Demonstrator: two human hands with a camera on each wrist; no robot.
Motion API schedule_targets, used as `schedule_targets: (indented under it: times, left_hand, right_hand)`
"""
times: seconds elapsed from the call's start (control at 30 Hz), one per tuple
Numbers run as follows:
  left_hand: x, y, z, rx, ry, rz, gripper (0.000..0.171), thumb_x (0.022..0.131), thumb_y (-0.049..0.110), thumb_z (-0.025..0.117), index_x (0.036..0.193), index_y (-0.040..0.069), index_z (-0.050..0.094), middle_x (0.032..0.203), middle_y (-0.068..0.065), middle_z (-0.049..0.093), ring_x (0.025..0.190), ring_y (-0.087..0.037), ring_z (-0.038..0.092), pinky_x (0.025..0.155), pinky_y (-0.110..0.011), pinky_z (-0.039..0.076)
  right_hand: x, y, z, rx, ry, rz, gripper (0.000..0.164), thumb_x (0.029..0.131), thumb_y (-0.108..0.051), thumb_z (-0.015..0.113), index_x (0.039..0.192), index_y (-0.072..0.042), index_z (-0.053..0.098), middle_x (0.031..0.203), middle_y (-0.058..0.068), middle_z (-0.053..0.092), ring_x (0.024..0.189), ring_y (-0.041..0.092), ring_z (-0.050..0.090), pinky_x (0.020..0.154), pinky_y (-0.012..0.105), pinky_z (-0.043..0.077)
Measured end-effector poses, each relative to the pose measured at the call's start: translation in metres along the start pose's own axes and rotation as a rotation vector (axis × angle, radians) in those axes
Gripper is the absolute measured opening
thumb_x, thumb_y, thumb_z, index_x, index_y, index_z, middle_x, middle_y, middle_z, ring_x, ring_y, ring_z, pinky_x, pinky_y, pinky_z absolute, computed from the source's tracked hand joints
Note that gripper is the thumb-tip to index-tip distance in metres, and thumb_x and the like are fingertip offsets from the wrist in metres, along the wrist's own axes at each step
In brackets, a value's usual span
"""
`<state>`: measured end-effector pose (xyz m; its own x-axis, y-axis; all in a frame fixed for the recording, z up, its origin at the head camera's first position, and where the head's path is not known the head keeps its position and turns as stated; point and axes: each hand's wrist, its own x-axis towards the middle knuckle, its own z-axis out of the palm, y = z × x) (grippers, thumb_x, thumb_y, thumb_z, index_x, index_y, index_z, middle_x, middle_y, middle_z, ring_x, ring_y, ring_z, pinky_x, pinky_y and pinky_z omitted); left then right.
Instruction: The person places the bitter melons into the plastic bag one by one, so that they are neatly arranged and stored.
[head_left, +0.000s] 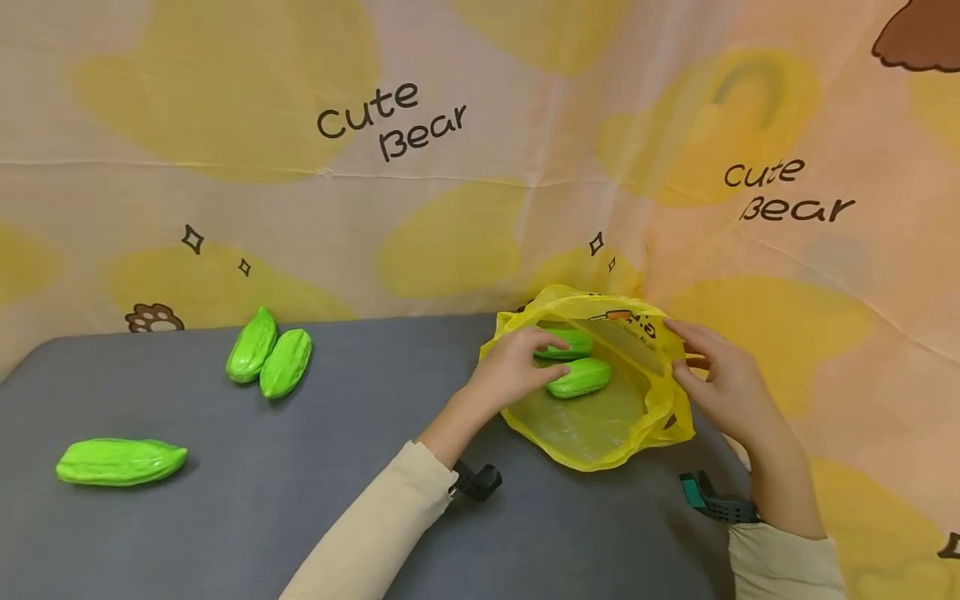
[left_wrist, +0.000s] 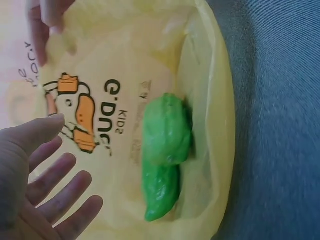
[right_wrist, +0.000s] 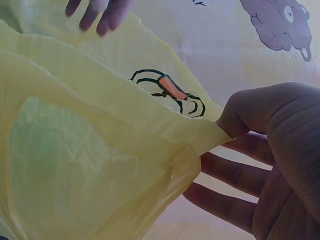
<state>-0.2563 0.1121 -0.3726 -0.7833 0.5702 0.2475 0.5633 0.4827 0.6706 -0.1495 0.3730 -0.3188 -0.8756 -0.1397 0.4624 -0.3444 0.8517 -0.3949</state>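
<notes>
A yellow plastic bag [head_left: 585, 454] with a printed cartoon duck lies with its mouth spread on the grey table. Inside it rest two bright green, ridged, gourd-like pieces, one nearer [head_left: 580, 378] and one behind [head_left: 573, 343]. My left hand [head_left: 512, 371] is over the bag's mouth; the left wrist view shows its fingers [left_wrist: 75, 185] spread and holding nothing, apart from the green pieces. At the bag's right side my right hand [head_left: 723, 379] pinches the rim between thumb and fingers, seen close in the right wrist view, where the fingers [right_wrist: 235, 172] extend behind the plastic.
Two more green gourd-like pieces [head_left: 252, 346] [head_left: 287, 363] lie side by side at the table's back left. Another [head_left: 122, 462] lies nearer the front left. A printed cloth [head_left: 450, 225] hangs behind the grey table [head_left: 247, 517] and along its right side.
</notes>
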Motion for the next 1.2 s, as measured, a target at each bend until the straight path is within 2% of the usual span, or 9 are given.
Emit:
schedule_targets:
  times: [0.47,0.67,0.8,0.87,0.9,0.97,1.07,1.13,1.2]
  left_hand:
    - [-0.035,-0.008,-0.034,0.051,0.090,0.099,0.023,0.095,0.028,0.072,0.117,0.024,0.075,0.122,0.005,0.071,0.118,-0.018,0.066,0.101,-0.041,0.053]
    - [-0.046,-0.020,-0.050,0.058,0.160,0.089,0.025,0.093,0.024,0.074,0.118,0.021,0.075,0.121,0.003,0.071,0.103,-0.019,0.068,0.089,-0.039,0.056]
    - [-0.052,-0.026,-0.058,0.017,0.185,0.065,0.026,0.094,0.025,0.073,0.120,0.020,0.074,0.125,0.003,0.070,0.108,-0.019,0.067,0.090,-0.040,0.056]
    - [-0.053,-0.028,-0.061,-0.009,0.195,0.065,0.026,0.094,0.025,0.073,0.120,0.018,0.074,0.124,0.002,0.070,0.112,-0.020,0.066,0.093,-0.040,0.056]
    - [-0.054,-0.030,-0.063,-0.017,0.195,0.063,0.026,0.095,0.025,0.072,0.120,0.018,0.074,0.124,0.002,0.070,0.112,-0.020,0.066,0.093,-0.040,0.056]
    - [-0.055,-0.034,-0.066,-0.008,0.196,0.055,0.026,0.095,0.024,0.073,0.120,0.017,0.074,0.123,0.002,0.070,0.112,-0.019,0.066,0.093,-0.041,0.056]
    - [-0.057,-0.042,-0.070,0.031,0.195,0.020,0.025,0.095,0.025,0.072,0.119,0.018,0.075,0.123,0.003,0.070,0.113,-0.019,0.066,0.091,-0.041,0.056]
    - [-0.058,-0.047,-0.073,0.056,0.192,-0.002,0.025,0.095,0.025,0.072,0.118,0.019,0.075,0.124,0.004,0.070,0.113,-0.020,0.066,0.090,-0.042,0.055]
    - [-0.058,-0.051,-0.076,0.075,0.190,-0.010,0.025,0.095,0.026,0.072,0.119,0.020,0.075,0.125,0.003,0.070,0.115,-0.021,0.066,0.092,-0.044,0.055]
  right_hand:
    - [0.001,0.001,0.004,-0.010,-0.007,-0.016,0.054,0.090,0.005,0.062,0.143,-0.002,0.055,0.137,0.025,0.060,0.102,0.043,0.067,0.082,0.059,0.055]
    - [0.002,0.002,0.003,-0.017,-0.009,-0.018,0.054,0.090,0.005,0.062,0.143,-0.001,0.055,0.136,0.025,0.061,0.102,0.043,0.067,0.083,0.057,0.056]
    - [0.002,0.004,0.000,-0.005,-0.009,-0.002,0.054,0.090,0.005,0.063,0.143,-0.001,0.055,0.138,0.025,0.060,0.102,0.044,0.067,0.085,0.015,0.057]
    - [0.002,0.004,-0.001,-0.002,-0.008,0.008,0.055,0.090,0.005,0.064,0.143,-0.001,0.055,0.138,0.025,0.060,0.103,0.043,0.067,0.084,0.005,0.051]
    - [0.003,0.004,0.000,-0.003,-0.007,0.009,0.055,0.090,0.005,0.063,0.143,-0.002,0.056,0.138,0.024,0.060,0.103,0.043,0.067,0.083,0.005,0.051]
    - [0.003,0.004,0.001,-0.010,-0.010,0.002,0.054,0.089,0.005,0.063,0.143,-0.001,0.056,0.138,0.024,0.061,0.102,0.042,0.067,0.084,0.024,0.059]
    - [0.003,0.005,0.003,-0.018,-0.011,-0.013,0.054,0.089,0.006,0.063,0.142,-0.001,0.056,0.137,0.025,0.061,0.101,0.042,0.067,0.082,0.052,0.056]
    - [0.003,0.005,0.004,-0.021,-0.011,-0.018,0.054,0.089,0.006,0.063,0.142,-0.001,0.056,0.136,0.025,0.061,0.100,0.042,0.067,0.081,0.052,0.057]
    - [0.002,0.005,0.005,-0.021,-0.005,-0.017,0.054,0.089,0.006,0.064,0.142,-0.001,0.056,0.136,0.025,0.061,0.100,0.041,0.067,0.083,0.034,0.060]
